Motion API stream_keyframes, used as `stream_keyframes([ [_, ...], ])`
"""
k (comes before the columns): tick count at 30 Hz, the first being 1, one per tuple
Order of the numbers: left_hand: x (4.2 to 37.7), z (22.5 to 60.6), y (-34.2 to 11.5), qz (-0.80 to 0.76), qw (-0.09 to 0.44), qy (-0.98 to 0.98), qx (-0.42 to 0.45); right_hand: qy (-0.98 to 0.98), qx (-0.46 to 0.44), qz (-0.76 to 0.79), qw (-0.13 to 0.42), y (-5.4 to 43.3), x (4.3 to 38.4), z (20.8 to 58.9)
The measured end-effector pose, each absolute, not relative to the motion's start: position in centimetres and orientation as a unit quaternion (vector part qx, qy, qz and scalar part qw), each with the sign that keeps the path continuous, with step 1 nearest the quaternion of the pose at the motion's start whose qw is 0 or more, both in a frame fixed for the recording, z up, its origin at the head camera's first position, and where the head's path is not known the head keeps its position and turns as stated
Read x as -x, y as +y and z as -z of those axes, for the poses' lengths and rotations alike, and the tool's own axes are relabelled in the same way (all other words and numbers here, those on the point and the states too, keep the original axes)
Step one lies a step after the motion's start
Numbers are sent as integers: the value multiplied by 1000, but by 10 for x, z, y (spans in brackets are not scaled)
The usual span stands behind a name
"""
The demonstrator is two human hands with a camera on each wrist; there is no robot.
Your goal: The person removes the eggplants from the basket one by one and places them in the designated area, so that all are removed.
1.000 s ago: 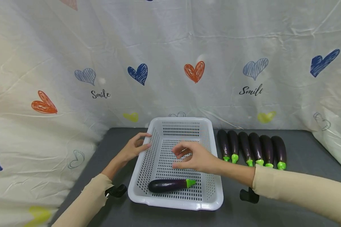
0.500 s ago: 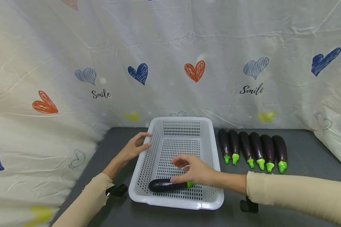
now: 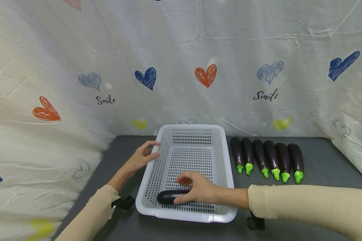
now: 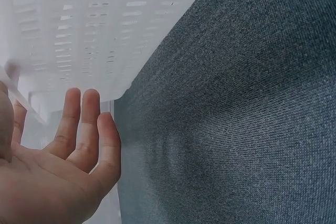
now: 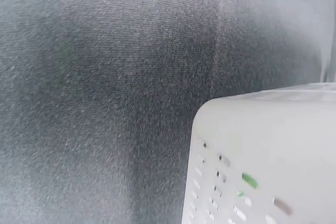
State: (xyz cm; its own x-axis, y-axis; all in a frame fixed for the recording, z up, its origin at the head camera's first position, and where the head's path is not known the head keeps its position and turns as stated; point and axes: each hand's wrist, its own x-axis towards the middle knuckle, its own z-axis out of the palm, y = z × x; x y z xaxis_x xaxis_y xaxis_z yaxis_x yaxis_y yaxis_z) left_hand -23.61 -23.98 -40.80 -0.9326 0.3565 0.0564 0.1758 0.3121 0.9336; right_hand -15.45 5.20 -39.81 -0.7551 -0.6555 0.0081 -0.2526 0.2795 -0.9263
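A white perforated plastic basket stands in the middle of the table. My left hand holds its left rim, with thumb and forefinger over the edge; in the left wrist view, the other fingers lie along the outside of the wall. Inside the basket, near its front, one eggplant lies sideways. My right hand is over the eggplant's right half and hides its green stem end. The thumb is on the near side, the curved fingers are above the far side, with a gap between them. The right wrist view shows no hand.
Several eggplants lie side by side right of the basket, green stems toward me. Dark grey cloth covers the table. A white curtain printed with hearts hangs behind it. The basket's walls rise around the right hand.
My right hand has moved down and slightly left, from above the basket's middle to the eggplant inside. The left hand stays at the rim, and the eggplant has not moved.
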Motion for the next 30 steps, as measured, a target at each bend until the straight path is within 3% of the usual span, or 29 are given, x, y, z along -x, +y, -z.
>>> stream_keyframes([
  [17, 237, 409, -241, -561, 80, 808, -165, 778, 302, 508, 213, 33, 155, 411],
  [30, 237, 408, -240, -558, 81, 808, -171, 777, 300, 519, 192, 24, 157, 412],
])
